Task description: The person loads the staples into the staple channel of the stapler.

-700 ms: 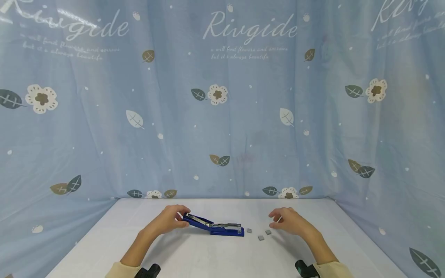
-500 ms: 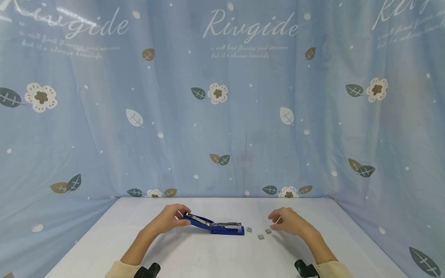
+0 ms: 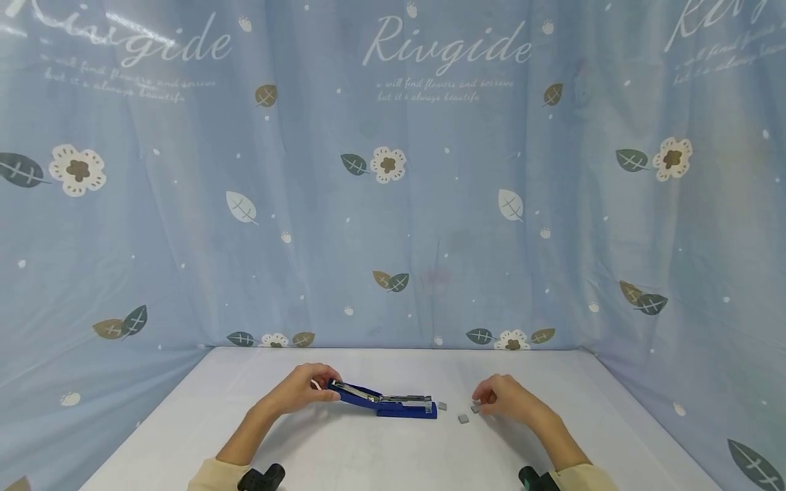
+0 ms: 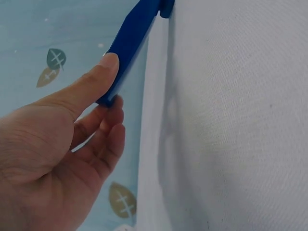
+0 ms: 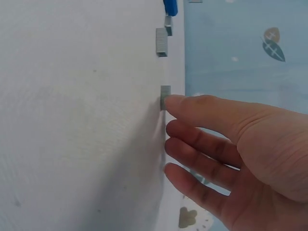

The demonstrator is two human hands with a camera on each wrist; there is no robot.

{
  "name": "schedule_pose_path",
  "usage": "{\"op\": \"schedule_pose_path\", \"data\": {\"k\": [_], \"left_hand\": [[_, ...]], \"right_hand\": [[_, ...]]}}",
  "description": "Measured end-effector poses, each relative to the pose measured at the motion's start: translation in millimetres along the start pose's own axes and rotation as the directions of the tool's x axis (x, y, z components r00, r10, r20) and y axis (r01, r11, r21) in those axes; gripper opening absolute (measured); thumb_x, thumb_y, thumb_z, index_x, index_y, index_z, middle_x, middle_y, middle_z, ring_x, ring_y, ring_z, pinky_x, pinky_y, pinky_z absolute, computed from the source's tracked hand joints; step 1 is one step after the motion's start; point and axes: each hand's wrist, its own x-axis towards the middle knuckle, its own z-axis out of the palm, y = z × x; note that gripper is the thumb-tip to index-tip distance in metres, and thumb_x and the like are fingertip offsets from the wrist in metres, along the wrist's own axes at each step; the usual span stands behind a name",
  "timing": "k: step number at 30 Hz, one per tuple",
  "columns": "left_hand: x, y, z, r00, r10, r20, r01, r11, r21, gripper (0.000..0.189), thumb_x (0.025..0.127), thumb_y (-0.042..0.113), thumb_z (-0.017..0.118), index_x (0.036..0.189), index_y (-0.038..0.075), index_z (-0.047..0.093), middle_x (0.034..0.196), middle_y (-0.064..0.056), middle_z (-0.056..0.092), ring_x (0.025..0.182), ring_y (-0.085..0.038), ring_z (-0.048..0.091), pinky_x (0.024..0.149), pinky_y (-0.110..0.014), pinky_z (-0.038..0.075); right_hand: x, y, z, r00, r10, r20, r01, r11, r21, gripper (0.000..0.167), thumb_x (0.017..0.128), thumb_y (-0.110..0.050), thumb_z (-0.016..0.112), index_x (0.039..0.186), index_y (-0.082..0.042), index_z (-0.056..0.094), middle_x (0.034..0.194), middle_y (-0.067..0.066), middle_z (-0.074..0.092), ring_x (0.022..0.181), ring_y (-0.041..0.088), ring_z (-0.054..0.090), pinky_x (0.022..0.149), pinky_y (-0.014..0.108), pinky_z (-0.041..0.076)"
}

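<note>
Stapler lies open, the left hand pinching its raised end. Past its other end, the right hand is at staples; one can't tell if it grips them.

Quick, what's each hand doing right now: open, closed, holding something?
Left hand: holding the opened blue stapler by one end.
Right hand: at a grey staple strip; can't tell whether it's holding it.
</note>
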Motion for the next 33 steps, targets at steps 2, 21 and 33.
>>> {"op": "schedule_pose_path", "data": {"k": [2, 21, 33], "left_hand": [[-0.4, -0.1, 1.3, 1.000, -0.017, 0.008, 0.017, 1.000, -0.004, 0.028, 0.084, 0.028, 0.077, 0.105, 0.011, 0.071, 0.084, 0.000, 0.064, 0.074, -0.003, 0.056, 0.066, -0.022, 0.049], [-3.3, 4.5, 3.0, 0.997, -0.078, 0.011, 0.078, 0.996, 0.036, 0.033, 0.085, 0.031, 0.077, 0.109, 0.010, 0.070, 0.084, 0.000, 0.067, 0.073, -0.003, 0.057, 0.065, -0.022, 0.048], [0.7, 6.6, -0.2, 0.996, -0.089, 0.005, 0.089, 0.995, 0.039, 0.034, 0.085, 0.031, 0.077, 0.110, 0.009, 0.070, 0.086, 0.001, 0.066, 0.075, -0.005, 0.056, 0.064, -0.022, 0.047]], "right_hand": [[-0.7, 0.7, 1.4, 1.000, 0.015, 0.008, -0.015, 1.000, 0.014, 0.017, 0.079, 0.000, 0.075, 0.095, -0.005, 0.073, 0.084, 0.002, 0.068, 0.074, 0.013, 0.056, 0.064, 0.022, 0.047], [-3.8, 5.2, 3.9, 1.000, -0.001, 0.013, 0.001, 0.999, 0.053, 0.009, 0.081, -0.004, 0.075, 0.091, -0.005, 0.073, 0.085, 0.002, 0.068, 0.073, 0.012, 0.055, 0.062, 0.022, 0.046], [-1.5, 6.5, 3.0, 1.000, 0.030, -0.010, -0.029, 0.999, 0.043, 0.006, 0.084, -0.007, 0.074, 0.090, -0.006, 0.073, 0.081, -0.001, 0.064, 0.070, 0.010, 0.053, 0.060, 0.021, 0.046]]}}
